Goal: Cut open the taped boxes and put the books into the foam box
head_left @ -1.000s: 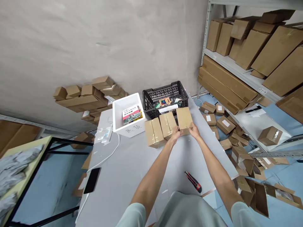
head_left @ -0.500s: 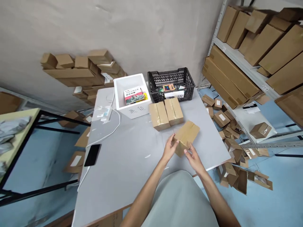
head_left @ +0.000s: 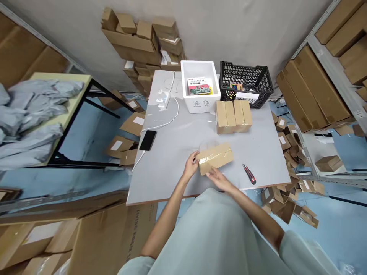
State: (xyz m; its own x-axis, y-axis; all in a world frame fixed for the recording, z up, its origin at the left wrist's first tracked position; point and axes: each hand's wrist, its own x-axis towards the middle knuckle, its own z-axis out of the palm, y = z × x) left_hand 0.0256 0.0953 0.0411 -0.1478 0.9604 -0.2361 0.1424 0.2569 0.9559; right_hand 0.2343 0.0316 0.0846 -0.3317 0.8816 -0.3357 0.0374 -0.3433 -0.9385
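A taped cardboard box (head_left: pixel 215 158) lies on the grey table (head_left: pixel 172 152) near its front edge. My left hand (head_left: pixel 191 165) grips the box's left end, fingers curled round it. My right hand (head_left: pixel 216 178) holds its near long side from below. Two more taped boxes (head_left: pixel 233 115) stand side by side further back on the table. A red and black utility knife (head_left: pixel 249 173) lies on the table just right of the held box.
A white foam bin (head_left: pixel 200 87) holding a printed packet and a black plastic crate (head_left: pixel 246 80) stand at the table's back. A black phone (head_left: pixel 148 139) on a white cable lies at the left. Small boxes litter the floor (head_left: pixel 286 141); shelves of cartons stand right.
The box was drawn from the row by the crate toward me and turned sideways near the table's front edge. My view swung down and to the left.
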